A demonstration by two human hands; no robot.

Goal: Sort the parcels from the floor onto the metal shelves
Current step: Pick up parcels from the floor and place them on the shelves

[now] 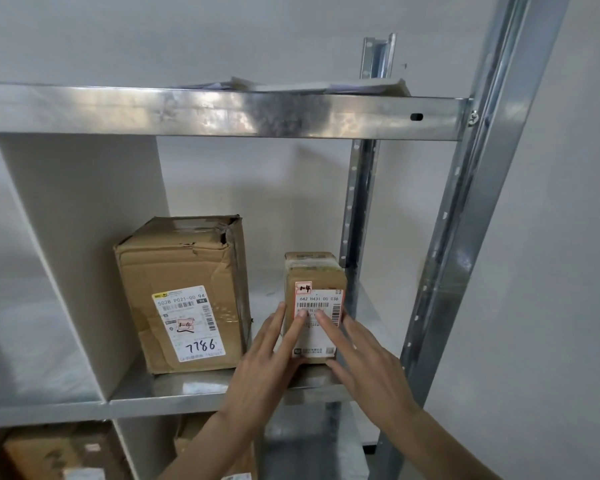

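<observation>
A small brown parcel with a white barcode label stands upright on the middle metal shelf, near its right end. My left hand touches the parcel's front and left side with straight fingers. My right hand lies against its front and right side, fingers straight too. A larger dented cardboard parcel, marked 7786 on its label, stands to the left on the same shelf, with a gap between the two.
A white divider panel bounds the bay on the left. The steel upright frames it on the right. Flat parcels lie on the upper shelf. More cardboard boxes sit on the shelf below.
</observation>
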